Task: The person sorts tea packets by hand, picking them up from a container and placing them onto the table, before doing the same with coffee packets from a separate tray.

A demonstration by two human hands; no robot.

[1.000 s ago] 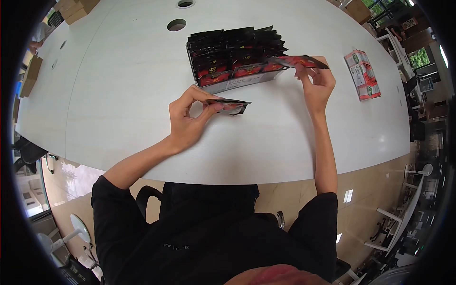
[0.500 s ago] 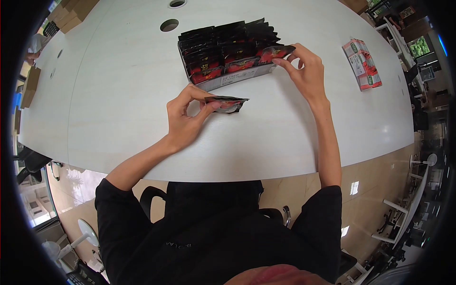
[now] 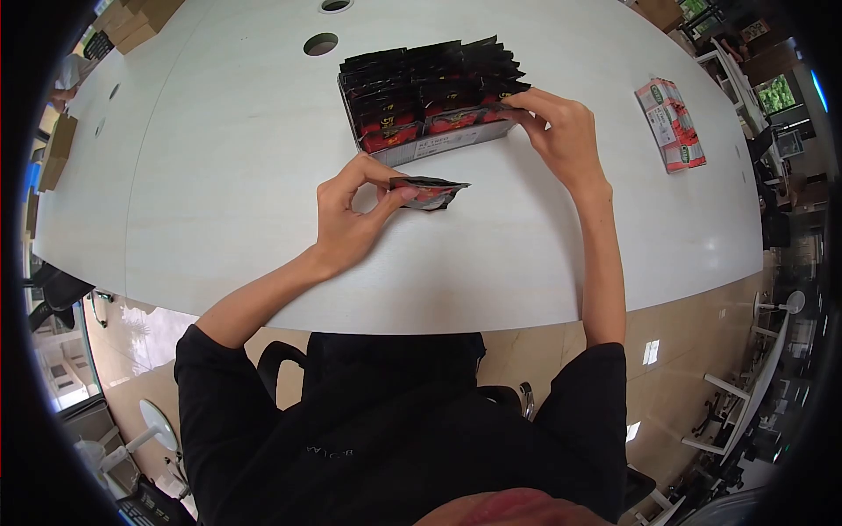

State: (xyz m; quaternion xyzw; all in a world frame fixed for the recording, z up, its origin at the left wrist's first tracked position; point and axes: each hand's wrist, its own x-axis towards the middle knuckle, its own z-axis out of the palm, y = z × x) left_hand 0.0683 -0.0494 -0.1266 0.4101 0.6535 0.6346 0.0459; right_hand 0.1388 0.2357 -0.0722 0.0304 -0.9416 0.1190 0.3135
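Note:
Between the thumb and fingers of my left hand is a small black and red packet, held just above the table in front of the box. My right hand is at the right front corner of the open box. Its thumb and fingers are closed on a dark packet there, mostly hidden by the fingers. Rows of upright black and red packets stand in the box, their black top edges showing.
A red and white carton lies at the right on the white table. Round cable holes are set in the tabletop. Brown cardboard boxes are at the far left. Another person is partly visible at the left edge.
The packet at my right hand has lowered at the box's right front corner and shows less. My left hand still holds its packet. The whole view has shifted slightly.

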